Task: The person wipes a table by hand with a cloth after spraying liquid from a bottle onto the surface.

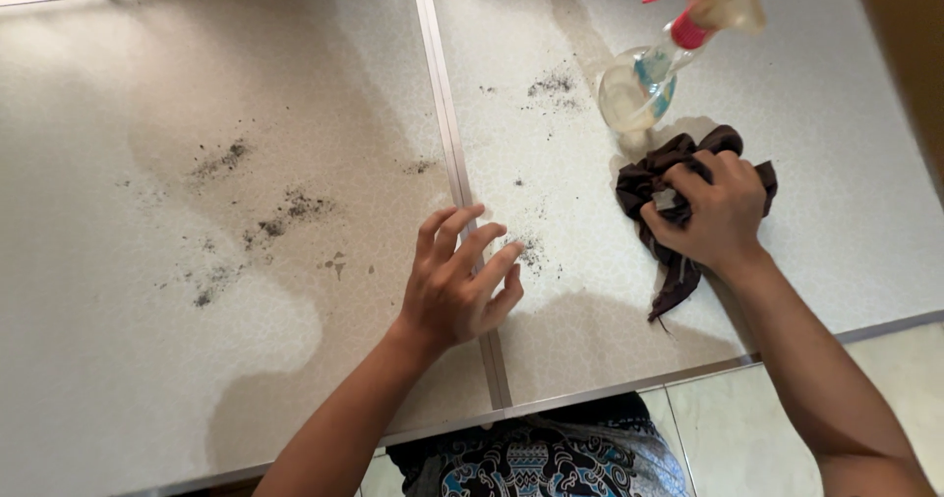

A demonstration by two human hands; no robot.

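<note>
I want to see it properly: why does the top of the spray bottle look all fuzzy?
Head view: the clear plastic spray bottle with pink trigger blurs at the top edge; the right hand, dark brown crumpled cloth and left hand look sharp; soft shadows lie beneath both arms.

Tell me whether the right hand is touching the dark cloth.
Touching. The head view shows the right hand with fingers curled around the bunched dark cloth on the table.

One labelled spray bottle, no signs or screens.

A clear plastic spray bottle [644, 79] with a pink trigger and collar stood on the pale speckled desk [246, 84], at the far right. Its rounded body carried a small label [657, 76] in blue and teal; the print was too blurred to make out further.
</note>
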